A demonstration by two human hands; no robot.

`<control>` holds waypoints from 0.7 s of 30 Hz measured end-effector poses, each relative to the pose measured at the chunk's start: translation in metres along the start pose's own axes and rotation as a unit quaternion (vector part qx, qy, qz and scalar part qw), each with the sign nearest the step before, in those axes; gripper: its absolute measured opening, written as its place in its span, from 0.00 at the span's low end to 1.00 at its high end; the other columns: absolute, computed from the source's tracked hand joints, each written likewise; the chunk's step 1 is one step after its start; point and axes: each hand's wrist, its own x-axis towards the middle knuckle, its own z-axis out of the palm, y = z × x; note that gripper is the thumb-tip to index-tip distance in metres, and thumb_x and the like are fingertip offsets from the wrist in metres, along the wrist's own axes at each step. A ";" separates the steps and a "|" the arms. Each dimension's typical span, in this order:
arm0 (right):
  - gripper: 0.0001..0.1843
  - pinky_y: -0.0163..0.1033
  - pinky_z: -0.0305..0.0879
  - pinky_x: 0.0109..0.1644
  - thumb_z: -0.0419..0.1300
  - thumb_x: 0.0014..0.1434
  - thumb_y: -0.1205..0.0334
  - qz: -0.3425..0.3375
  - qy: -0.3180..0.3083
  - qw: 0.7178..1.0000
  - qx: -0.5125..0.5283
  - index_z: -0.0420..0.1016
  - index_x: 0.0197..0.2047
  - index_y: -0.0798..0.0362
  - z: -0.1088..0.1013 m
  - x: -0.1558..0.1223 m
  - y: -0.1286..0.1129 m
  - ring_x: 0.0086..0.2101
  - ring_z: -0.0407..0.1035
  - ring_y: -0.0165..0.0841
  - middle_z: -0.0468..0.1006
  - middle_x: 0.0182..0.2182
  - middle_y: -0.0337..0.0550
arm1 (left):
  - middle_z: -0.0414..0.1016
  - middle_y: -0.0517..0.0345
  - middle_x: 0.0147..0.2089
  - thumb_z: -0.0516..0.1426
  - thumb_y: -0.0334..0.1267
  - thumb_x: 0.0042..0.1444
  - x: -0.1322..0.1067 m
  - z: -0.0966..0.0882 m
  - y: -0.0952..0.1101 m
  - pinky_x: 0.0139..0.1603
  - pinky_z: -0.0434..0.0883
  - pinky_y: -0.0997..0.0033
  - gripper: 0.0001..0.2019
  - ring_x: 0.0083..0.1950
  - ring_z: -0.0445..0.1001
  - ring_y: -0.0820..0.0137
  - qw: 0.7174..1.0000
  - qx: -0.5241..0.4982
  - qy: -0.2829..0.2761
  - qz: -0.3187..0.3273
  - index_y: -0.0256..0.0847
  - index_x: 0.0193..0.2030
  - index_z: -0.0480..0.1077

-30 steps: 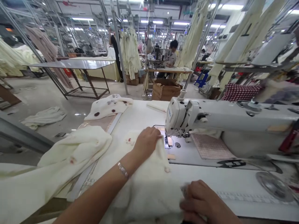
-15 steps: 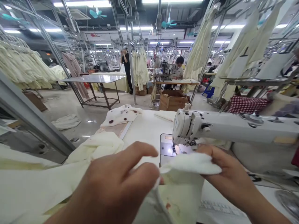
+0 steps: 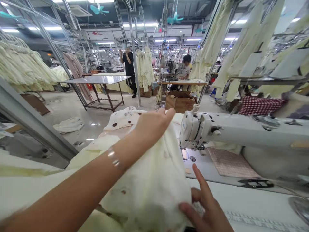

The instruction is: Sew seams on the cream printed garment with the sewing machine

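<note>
My left hand (image 3: 154,124) is raised and reaches forward, its fingers closed on the top of a pale yellow cloth piece (image 3: 156,180) with small brownish spots. The cloth hangs down from it in folds over the front of the table. Low at the right edge of that cloth is my right hand (image 3: 205,203), index finger stretched out and thumb apart, the thumb against the cloth. Just beyond stands a white sewing machine (image 3: 200,129); the hanging cloth hides part of its needle area. My left fingertips are partly hidden behind the hand.
Black thread snips (image 3: 256,183) and a pink checked cloth (image 3: 231,161) lie under the machine arm. A white spotted cloth (image 3: 122,117) is at the table's far end. More pale cloth is heaped on the left. Beyond are a cardboard box (image 3: 181,101), a metal-legged table (image 3: 96,80) and a standing person (image 3: 129,67).
My left hand has moved forward and up, lifting the cloth in front of the machine. My right hand has let go of the cloth's upper edge, dropped lower and spread its fingers.
</note>
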 end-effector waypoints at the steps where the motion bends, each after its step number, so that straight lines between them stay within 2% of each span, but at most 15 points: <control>1: 0.39 0.37 0.70 0.33 0.52 0.62 0.55 -0.008 0.019 0.997 -0.069 0.31 0.67 0.46 -0.004 0.000 0.012 0.27 0.71 0.32 0.74 0.28 0.35 | 0.67 0.50 0.40 0.53 0.26 0.57 0.008 0.023 0.000 0.28 0.63 0.72 0.13 0.32 0.71 0.66 0.999 -0.006 -0.045 -0.017 0.38 0.48 0.61; 3: 0.26 0.37 0.68 0.31 0.55 0.60 0.55 -0.045 0.039 0.982 -0.181 0.54 0.60 0.44 -0.013 0.000 0.031 0.27 0.70 0.32 0.73 0.28 0.35 | 0.66 0.43 0.49 0.55 0.29 0.57 0.012 0.063 0.007 0.31 0.66 0.68 0.16 0.39 0.71 0.60 0.992 -0.055 -0.116 -0.011 0.36 0.52 0.61; 4: 0.17 0.37 0.67 0.31 0.56 0.60 0.56 -0.067 0.035 0.974 -0.215 0.62 0.52 0.45 -0.016 -0.001 0.037 0.27 0.69 0.32 0.72 0.27 0.35 | 0.67 0.44 0.48 0.56 0.30 0.56 0.008 0.078 0.013 0.33 0.66 0.67 0.14 0.41 0.71 0.60 0.987 -0.082 -0.140 0.007 0.36 0.50 0.63; 6: 0.06 0.38 0.63 0.32 0.56 0.60 0.59 -0.105 0.002 0.963 -0.248 0.66 0.42 0.47 -0.022 -0.003 0.042 0.28 0.68 0.32 0.71 0.26 0.35 | 0.70 0.51 0.42 0.58 0.32 0.55 -0.007 0.100 0.025 0.36 0.66 0.67 0.08 0.42 0.70 0.62 0.974 -0.127 -0.175 0.062 0.38 0.42 0.68; 7: 0.03 0.38 0.62 0.33 0.55 0.61 0.61 -0.120 -0.022 0.958 -0.258 0.67 0.40 0.47 -0.023 -0.003 0.042 0.29 0.67 0.32 0.71 0.26 0.36 | 0.71 0.55 0.39 0.59 0.34 0.54 -0.016 0.106 0.031 0.38 0.66 0.67 0.07 0.42 0.70 0.63 0.967 -0.145 -0.191 0.092 0.41 0.40 0.69; 9: 0.06 0.39 0.61 0.35 0.56 0.60 0.65 -0.141 -0.058 0.950 -0.272 0.67 0.41 0.47 -0.023 -0.002 0.040 0.30 0.67 0.32 0.71 0.27 0.36 | 0.71 0.59 0.37 0.62 0.37 0.52 -0.032 0.114 0.040 0.42 0.65 0.67 0.08 0.42 0.69 0.65 0.949 -0.183 -0.211 0.145 0.45 0.40 0.70; 12: 0.10 0.39 0.59 0.35 0.56 0.59 0.67 -0.148 -0.080 0.944 -0.283 0.67 0.45 0.47 -0.020 0.001 0.036 0.30 0.66 0.32 0.70 0.27 0.36 | 0.70 0.60 0.37 0.61 0.38 0.54 -0.042 0.118 0.042 0.48 0.62 0.64 0.04 0.42 0.68 0.66 0.931 -0.225 -0.212 0.194 0.44 0.36 0.71; 13: 0.12 0.39 0.59 0.35 0.56 0.59 0.67 -0.147 -0.081 0.944 -0.285 0.66 0.47 0.48 -0.019 0.003 0.036 0.30 0.65 0.32 0.70 0.27 0.36 | 0.70 0.60 0.36 0.59 0.36 0.55 -0.043 0.117 0.041 0.50 0.61 0.63 0.01 0.42 0.68 0.67 0.928 -0.237 -0.208 0.199 0.43 0.34 0.70; 16: 0.14 0.39 0.59 0.35 0.55 0.60 0.68 -0.155 -0.051 0.947 -0.278 0.65 0.49 0.50 -0.018 0.009 0.036 0.31 0.65 0.33 0.71 0.29 0.38 | 0.70 0.61 0.35 0.55 0.31 0.58 -0.042 0.107 0.032 0.55 0.58 0.62 0.03 0.40 0.68 0.70 0.921 -0.274 -0.201 0.189 0.41 0.34 0.69; 19: 0.04 0.42 0.61 0.40 0.53 0.60 0.67 -0.160 0.012 0.954 -0.252 0.66 0.39 0.52 -0.016 0.022 0.030 0.39 0.66 0.36 0.72 0.43 0.47 | 0.70 0.62 0.33 0.54 0.32 0.60 -0.041 0.094 0.024 0.49 0.61 0.68 0.04 0.39 0.68 0.71 0.911 -0.306 -0.201 0.188 0.42 0.36 0.71; 21: 0.03 0.44 0.61 0.43 0.53 0.59 0.67 -0.135 0.026 0.965 -0.224 0.64 0.33 0.52 -0.012 0.032 0.024 0.44 0.64 0.38 0.69 0.49 0.48 | 0.71 0.61 0.34 0.55 0.34 0.60 -0.040 0.089 0.021 0.45 0.63 0.70 0.05 0.39 0.69 0.71 0.908 -0.316 -0.203 0.186 0.42 0.37 0.72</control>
